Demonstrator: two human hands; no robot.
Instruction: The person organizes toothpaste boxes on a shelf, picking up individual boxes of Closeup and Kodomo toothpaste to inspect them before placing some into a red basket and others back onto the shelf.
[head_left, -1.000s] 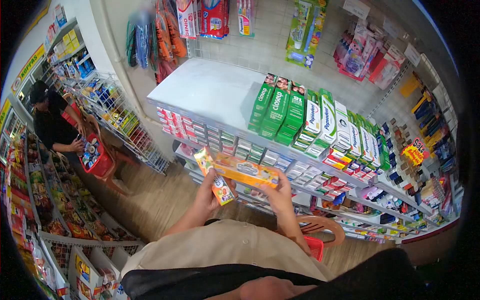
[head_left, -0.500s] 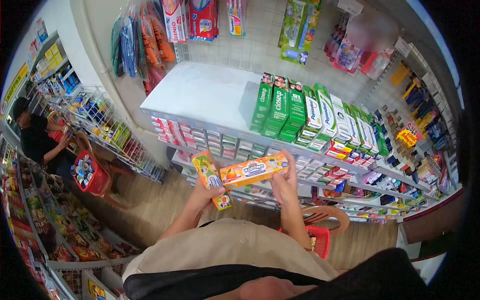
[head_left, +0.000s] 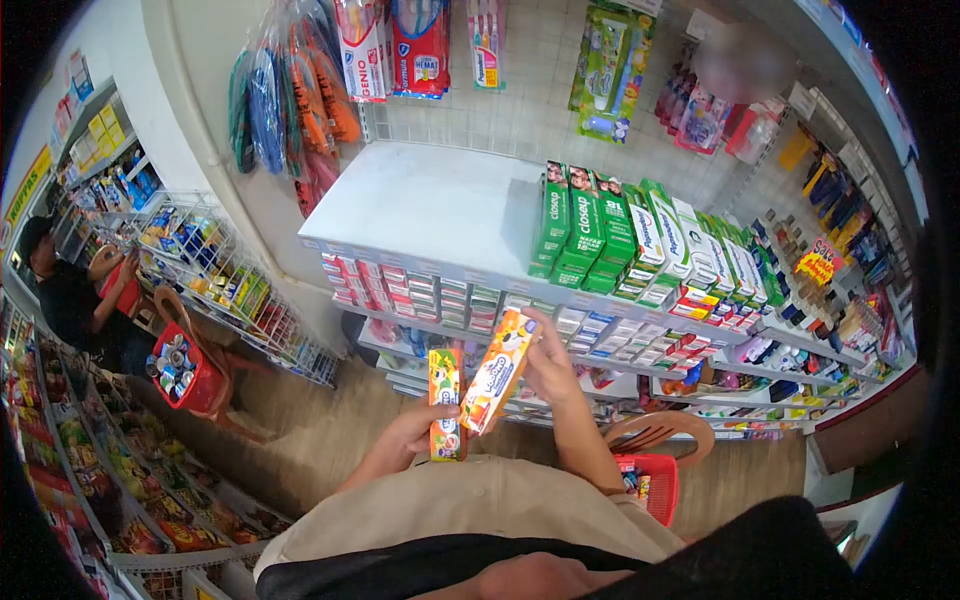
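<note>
My left hand (head_left: pixel 408 434) is closed around the lower part of a green-and-orange Kodomo toothpaste box (head_left: pixel 445 385), which stands nearly upright in front of me. In my right hand (head_left: pixel 550 365) is an orange-and-white Kodomo toothpaste box (head_left: pixel 497 375), gripped near its upper end and tilted, its top leaning right. The two boxes are side by side, their lower ends close together. Both are held in front of the shelf, below the rows of small boxes.
A white shelf top (head_left: pixel 420 195) carries green Closeup boxes (head_left: pixel 580 225) and Pepsodent boxes (head_left: pixel 670 240) at right. A red basket (head_left: pixel 662 490) rests on a brown chair (head_left: pixel 690 430). Another person (head_left: pixel 75 290) sits at left near a basket of cans (head_left: pixel 177 370).
My right hand has turned its box from level to steeply tilted. The left box has become more upright. Both have come lower, and the view has shifted slightly.
</note>
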